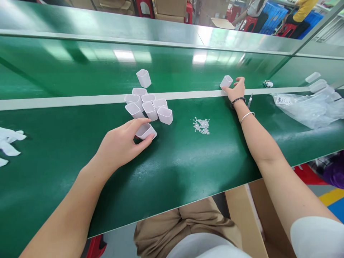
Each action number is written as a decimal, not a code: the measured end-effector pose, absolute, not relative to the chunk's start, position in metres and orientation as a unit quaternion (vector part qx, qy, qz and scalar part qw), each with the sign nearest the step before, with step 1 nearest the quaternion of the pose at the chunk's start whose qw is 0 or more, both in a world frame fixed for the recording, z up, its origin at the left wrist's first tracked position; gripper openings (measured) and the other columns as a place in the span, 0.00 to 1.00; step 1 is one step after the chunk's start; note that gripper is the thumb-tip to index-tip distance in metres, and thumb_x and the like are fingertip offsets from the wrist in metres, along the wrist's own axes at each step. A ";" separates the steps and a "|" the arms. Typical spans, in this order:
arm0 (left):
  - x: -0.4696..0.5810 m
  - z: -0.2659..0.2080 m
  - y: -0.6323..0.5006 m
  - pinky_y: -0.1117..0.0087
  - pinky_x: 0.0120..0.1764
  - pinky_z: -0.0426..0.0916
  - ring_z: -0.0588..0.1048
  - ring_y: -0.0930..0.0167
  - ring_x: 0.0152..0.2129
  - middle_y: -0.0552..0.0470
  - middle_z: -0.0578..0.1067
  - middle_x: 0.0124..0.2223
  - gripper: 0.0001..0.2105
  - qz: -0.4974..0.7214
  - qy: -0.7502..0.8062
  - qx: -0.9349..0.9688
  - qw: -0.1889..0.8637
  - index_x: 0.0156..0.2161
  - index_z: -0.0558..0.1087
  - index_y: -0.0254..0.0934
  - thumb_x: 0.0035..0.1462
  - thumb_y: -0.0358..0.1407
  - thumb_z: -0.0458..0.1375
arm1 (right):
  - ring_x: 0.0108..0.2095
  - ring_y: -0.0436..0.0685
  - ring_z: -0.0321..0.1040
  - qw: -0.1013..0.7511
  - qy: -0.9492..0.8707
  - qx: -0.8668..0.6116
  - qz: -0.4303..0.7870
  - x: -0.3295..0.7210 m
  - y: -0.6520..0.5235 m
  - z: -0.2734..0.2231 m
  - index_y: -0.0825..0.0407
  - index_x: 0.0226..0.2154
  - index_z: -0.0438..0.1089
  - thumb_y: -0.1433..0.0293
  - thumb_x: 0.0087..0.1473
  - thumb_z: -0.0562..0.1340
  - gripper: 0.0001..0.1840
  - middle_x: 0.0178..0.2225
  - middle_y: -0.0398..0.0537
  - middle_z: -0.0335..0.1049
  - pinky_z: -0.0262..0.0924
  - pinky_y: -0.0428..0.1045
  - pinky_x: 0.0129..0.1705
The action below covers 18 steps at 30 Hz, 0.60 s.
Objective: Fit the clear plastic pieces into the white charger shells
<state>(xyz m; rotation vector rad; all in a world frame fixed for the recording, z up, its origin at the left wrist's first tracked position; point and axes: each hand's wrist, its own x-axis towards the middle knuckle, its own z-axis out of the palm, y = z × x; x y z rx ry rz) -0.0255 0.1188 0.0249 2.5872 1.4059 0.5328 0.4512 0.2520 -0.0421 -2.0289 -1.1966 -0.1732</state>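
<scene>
My left hand [120, 143] is closed around a small white plastic cup [146, 132], thumb on the near side and fingers on the far side. Just beyond it stands a cluster of several similar white cups [150, 110], their mouths facing up. One more white cup [144, 79] is set apart behind the cluster. Over on the right, my right hand [235, 90] has its thumb and fingers apart beside a lone white cup [226, 82]. The thumb reaches the cup's lower edge, though whether it touches is unclear. Between my hands lies a pile of tiny clear pieces [202, 125].
A pointed tool like tweezers [250, 101] lies by my right wrist. Clear plastic bags [309, 107] with white cups are at the right. White finger-shaped pieces [10, 141] lie at the left edge. A metal ledge [166, 30] borders the green bench; people sit beyond it.
</scene>
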 end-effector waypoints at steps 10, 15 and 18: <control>-0.022 0.019 0.117 0.69 0.33 0.65 0.77 0.67 0.32 0.51 0.79 0.47 0.18 0.162 0.449 0.877 0.053 0.54 0.70 0.39 0.62 0.45 0.54 | 0.29 0.54 0.63 0.387 -0.639 -0.593 0.300 0.374 0.144 -0.023 0.50 0.32 0.73 0.56 0.49 0.68 0.15 0.28 0.45 0.69 0.61 0.52 0.34; -0.016 0.016 0.114 0.68 0.32 0.65 0.77 0.65 0.35 0.49 0.78 0.48 0.18 0.141 0.439 0.886 0.040 0.56 0.68 0.40 0.64 0.43 0.51 | 0.25 0.51 0.56 0.354 -0.672 -0.564 0.325 0.362 0.125 -0.015 0.50 0.33 0.76 0.58 0.47 0.71 0.14 0.26 0.42 0.66 0.52 0.50 0.29; -0.016 0.017 0.114 0.67 0.28 0.64 0.75 0.66 0.30 0.47 0.76 0.50 0.21 0.128 0.428 0.895 0.019 0.58 0.67 0.40 0.63 0.44 0.51 | 0.29 0.53 0.59 0.341 -0.696 -0.538 0.332 0.361 0.129 -0.013 0.49 0.31 0.76 0.56 0.47 0.71 0.14 0.30 0.44 0.69 0.54 0.51 0.32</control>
